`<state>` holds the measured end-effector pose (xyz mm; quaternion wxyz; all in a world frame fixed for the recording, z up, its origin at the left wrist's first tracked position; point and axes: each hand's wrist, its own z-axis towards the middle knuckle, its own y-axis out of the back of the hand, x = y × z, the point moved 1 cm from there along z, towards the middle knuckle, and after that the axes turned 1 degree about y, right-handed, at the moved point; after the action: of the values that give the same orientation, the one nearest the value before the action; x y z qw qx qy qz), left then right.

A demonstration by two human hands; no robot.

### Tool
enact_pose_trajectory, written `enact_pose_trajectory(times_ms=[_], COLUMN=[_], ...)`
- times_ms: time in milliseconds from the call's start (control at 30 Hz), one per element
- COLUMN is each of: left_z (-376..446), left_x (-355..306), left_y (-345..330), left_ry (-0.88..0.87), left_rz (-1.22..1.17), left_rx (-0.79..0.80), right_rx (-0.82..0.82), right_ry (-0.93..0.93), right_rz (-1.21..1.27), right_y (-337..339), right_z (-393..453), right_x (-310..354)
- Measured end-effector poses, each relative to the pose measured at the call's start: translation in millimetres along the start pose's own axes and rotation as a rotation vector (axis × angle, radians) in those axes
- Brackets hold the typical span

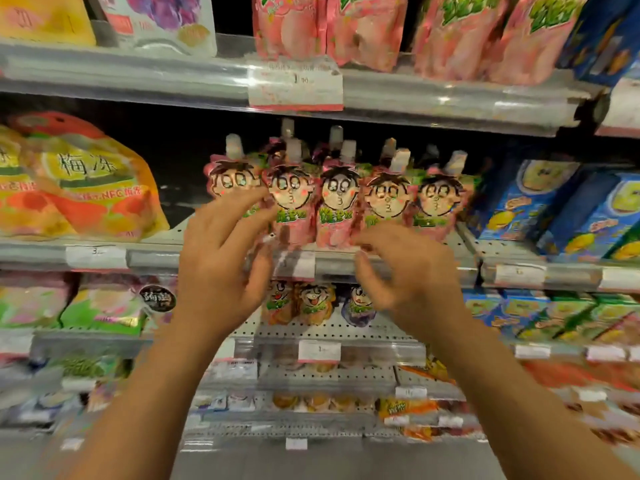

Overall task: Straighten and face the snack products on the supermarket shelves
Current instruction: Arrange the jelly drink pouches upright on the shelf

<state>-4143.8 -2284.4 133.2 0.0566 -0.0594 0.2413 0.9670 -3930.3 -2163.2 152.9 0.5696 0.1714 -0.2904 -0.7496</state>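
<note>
Pouches (341, 199) with cartoon faces and white spouts stand upright in a front row of five at the lip of the middle shelf (398, 266), with more spouts showing behind them. The row sits side by side, each pouch touching its neighbour, faces turned outward.

Left of the row the perforated shelf floor is bare up to the orange bags (86, 188), so there is room on that side. On the right, the last pouch stands just beside the blue boxes (554, 209), leaving little slack there. Above, the spouts stop short of the upper shelf rail (138, 77) with its price tag (296, 84).

The left hand (221, 261) is raised in front of the leftmost pouches, fingers spread and fairly straight, fingertips over the first pouch's face; whether they touch it cannot be told through the blur. The right hand (408, 271) hovers in front of the shelf lip below the fourth pouch, fingers loosely curled, gripping nothing.

Below the lip, a lower shelf holds a few smaller pouches (315, 303) set back from its edge.
</note>
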Motion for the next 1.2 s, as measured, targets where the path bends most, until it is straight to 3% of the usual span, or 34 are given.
enact_pose_trajectory(times_ms=[167, 267, 600, 867, 1067, 1200], left_z=[-73.6, -92.2, -116.7, -136.1, -142.5, -136.3], left_x=[34.4, 45.8, 54.7, 66.7, 104.9, 133.6], left_y=[0.1, 3.3, 30.1, 62.1, 73.8, 59.3], left_ry=[0.276, 0.342, 0.535, 0.664, 0.628, 0.485], left_rz=[0.085, 0.116, 0.255, 0.404, 0.379, 0.331], left_rx=[0.143, 0.225, 0.307, 0.422, 0.345, 0.373], right_rx=[0.17, 0.259, 0.132, 0.125, 0.183, 0.176], right_ry=[-0.097, -0.075, -0.22, -0.237, -0.323, -0.425], right_rz=[-0.09, -0.151, -0.102, -0.098, -0.136, -0.174], right_y=[-61.8, -77.6, -90.2, -99.6, -106.2, -112.5], right_z=[-56.9, -68.5, -78.4, -82.1, -82.8, -79.4], right_x=[-14.0, -18.9, -7.6, -4.2, 3.0, 13.1])
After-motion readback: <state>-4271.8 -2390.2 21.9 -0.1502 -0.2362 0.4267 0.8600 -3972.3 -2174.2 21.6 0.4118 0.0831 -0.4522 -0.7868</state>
